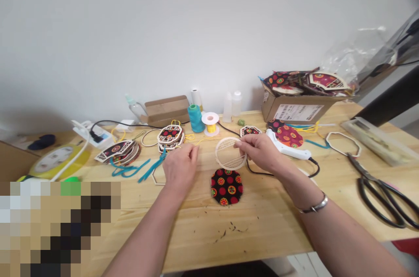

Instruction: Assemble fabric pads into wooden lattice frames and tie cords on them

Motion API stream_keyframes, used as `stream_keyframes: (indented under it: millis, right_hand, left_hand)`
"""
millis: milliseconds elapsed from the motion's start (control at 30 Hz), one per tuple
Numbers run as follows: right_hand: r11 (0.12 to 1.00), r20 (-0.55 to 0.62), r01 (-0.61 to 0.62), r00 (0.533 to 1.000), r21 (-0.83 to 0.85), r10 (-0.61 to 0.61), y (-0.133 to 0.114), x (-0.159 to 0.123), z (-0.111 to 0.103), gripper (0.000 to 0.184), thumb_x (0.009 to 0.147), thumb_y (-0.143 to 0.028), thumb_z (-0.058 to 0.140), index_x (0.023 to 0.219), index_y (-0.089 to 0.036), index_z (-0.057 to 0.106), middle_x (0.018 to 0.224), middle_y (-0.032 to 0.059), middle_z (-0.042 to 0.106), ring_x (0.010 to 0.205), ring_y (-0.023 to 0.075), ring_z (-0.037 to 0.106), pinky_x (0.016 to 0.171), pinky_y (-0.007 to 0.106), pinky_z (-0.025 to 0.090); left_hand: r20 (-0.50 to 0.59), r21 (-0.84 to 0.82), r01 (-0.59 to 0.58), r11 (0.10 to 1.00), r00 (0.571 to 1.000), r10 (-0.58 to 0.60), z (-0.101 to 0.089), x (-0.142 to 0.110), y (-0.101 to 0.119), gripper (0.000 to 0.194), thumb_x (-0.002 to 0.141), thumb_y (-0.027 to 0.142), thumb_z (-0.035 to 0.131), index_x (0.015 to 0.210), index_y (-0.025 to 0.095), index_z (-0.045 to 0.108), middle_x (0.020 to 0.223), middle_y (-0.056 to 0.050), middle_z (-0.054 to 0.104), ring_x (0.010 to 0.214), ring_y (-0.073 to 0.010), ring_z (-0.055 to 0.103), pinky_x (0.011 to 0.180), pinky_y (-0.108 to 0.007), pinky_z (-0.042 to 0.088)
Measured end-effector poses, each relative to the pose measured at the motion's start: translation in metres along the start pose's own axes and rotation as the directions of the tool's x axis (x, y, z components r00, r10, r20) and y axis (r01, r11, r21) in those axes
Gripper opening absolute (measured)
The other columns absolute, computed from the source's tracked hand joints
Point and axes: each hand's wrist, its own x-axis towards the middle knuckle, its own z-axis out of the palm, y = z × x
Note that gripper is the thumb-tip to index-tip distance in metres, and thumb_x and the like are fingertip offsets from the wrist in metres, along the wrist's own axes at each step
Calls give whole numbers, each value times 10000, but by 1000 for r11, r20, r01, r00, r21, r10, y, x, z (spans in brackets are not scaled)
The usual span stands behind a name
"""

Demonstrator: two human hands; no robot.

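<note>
Dark scraps lie before patterned fabric. Beyond it, the right grip pinches a round frame; the left grip curls, hold unclear. Rightward, a carton holds frames.

a pale wooden table carries patterned fabric, black-handled scissors, a teal thread cone and a filled cardboard box.

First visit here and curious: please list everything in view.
Lattice ring: one, pale, centre
Fabric piece: one, black, front
Thread cone: one, teal, back
Spool: one, yellow, beside cone
Bottles: three, translucent, back
Filled carton: one, brown, right
Lattice stacks: two, cream and black, left
Corded tool: one, white, right
Scissors: one pair, black handles, right
Power strip: one, white, left
Table: one, tan, beneath
Some items omitted.
Left hand: one, bare, centre
Right hand: one, bare, holding ring
</note>
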Motion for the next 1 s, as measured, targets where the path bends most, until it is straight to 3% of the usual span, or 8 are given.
stream_keyframes:
  millis: [133, 233, 367, 500, 600, 733, 833, 1000]
  right_hand:
    - [1000, 14, -26, 1000, 10, 26, 1, -1, 4, 353, 822, -378, 493, 541, -173, 551, 452, -19, 485, 469, 110, 464, 494, 233, 342]
    - [997, 24, -51, 998, 58, 50, 1, 0, 6, 351, 826, -371, 493, 548, -168, 559, 447, -18, 496, 456, 105, 470, 487, 225, 356]
    - [987, 25, -72, 997, 144, 69, 2, 1, 10, 340, 824, -361, 508, 553, -162, 560, 443, -17, 509, 441, 95, 476, 470, 207, 362]
    - [985, 14, -55, 998, 165, 54, 4, 3, 18, 341, 832, -390, 503, 591, -159, 569, 484, -4, 547, 462, 100, 501, 483, 207, 387]
    - [991, 18, -54, 998, 120, 52, -3, 2, 15, 385, 863, -428, 440, 635, -156, 590, 531, 25, 589, 508, 131, 545, 517, 231, 413]
    - [965, -155, -84, 987, -249, 45, -24, -13, -17, 257, 853, -383, 464, 821, -183, 622, 768, 88, 681, 725, 216, 620, 628, 292, 406]
    - [757, -267, -262, 956, -598, 119, -25, -41, -60, 227, 862, -350, 421, 811, -217, 597, 824, 121, 690, 733, 255, 631, 610, 332, 377]
    - [516, -450, -593, 805, -618, 387, 41, -114, -127, 186, 766, -320, 532, 594, -262, 494, 752, 227, 664, 645, 263, 635, 563, 387, 347]
  left_hand:
    - [-125, -136, -129, 982, 986, 112, 4, 3, -4, 335, 864, 171, 407, 1086, 174, 658, 1061, -117, 670, 933, -225, 607, 793, -338, 444]
    - [-169, -339, -129, 932, 983, 75, 2, 4, -1, 295, 854, 187, 426, 980, 162, 692, 1274, -130, 567, 1044, -227, 578, 931, -396, 424]
    - [166, -752, 180, 634, 983, -82, -6, 1, 10, 292, 829, 360, 526, 767, 147, 715, 1011, -115, 706, 889, -223, 645, 829, -371, 496]
    - [558, -823, 548, 149, 829, 34, -10, -3, 19, 394, 745, 435, 647, 1009, 147, 698, 918, -94, 733, 745, -189, 665, 650, -302, 528]
    - [628, -778, 628, 23, 778, 27, -12, -3, 20, 374, 643, 356, 752, 941, 133, 714, 848, -85, 743, 672, -159, 656, 591, -259, 516]
    - [634, -773, 633, -36, 772, -44, -14, -2, 19, 317, 622, 321, 761, 861, 117, 720, 793, -86, 744, 601, -129, 635, 545, -234, 498]
    - [626, -780, 624, -51, 777, -62, -16, -1, 19, 303, 624, 315, 754, 856, 123, 721, 793, -79, 744, 595, -121, 631, 546, -231, 497]
    - [614, -789, 610, -72, 785, -79, -18, 0, 18, 298, 616, 313, 754, 843, 122, 721, 784, -78, 742, 590, -120, 630, 536, -225, 496]
